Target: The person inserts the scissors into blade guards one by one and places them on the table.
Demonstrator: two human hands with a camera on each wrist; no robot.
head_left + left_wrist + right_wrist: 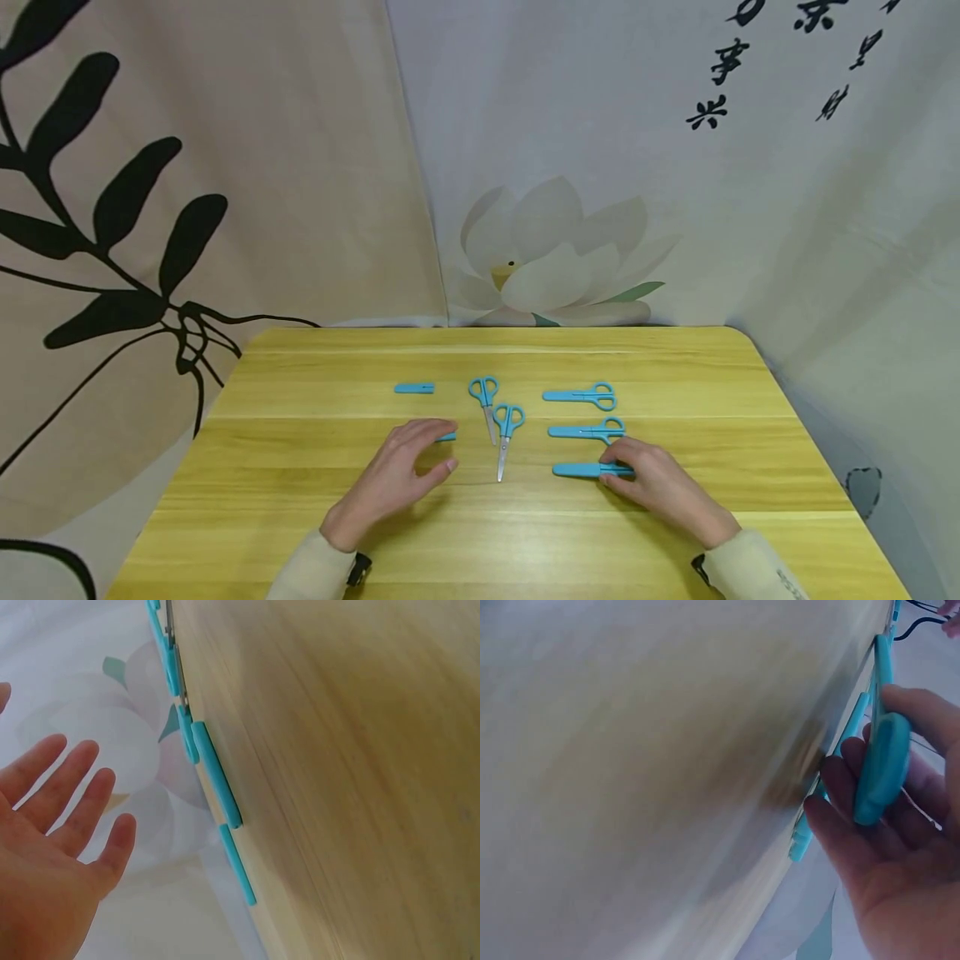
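Note:
My right hand (663, 487) pinches the handle end of a pair of blue scissors (577, 470), whose blades are inside a blue sheath. In the right wrist view the thumb and fingers hold the scissors' handle (889, 754). My left hand (397, 475) hovers with relaxed, spread fingers over the left side and holds nothing. A loose blue sheath (447, 437) lies partly hidden behind its fingers, and another sheath (415, 388) lies farther back. Two bare scissors lie mid-table: one pair (487, 400) farther back, the other (506, 427) nearer, blades pointing toward me.
Two more sheathed scissors, a far pair (566, 396) and a nearer pair (573, 432), lie in a column beyond my right hand. Everything rests on a wooden table (480, 550). A printed curtain (300, 167) hangs behind the table's back edge.

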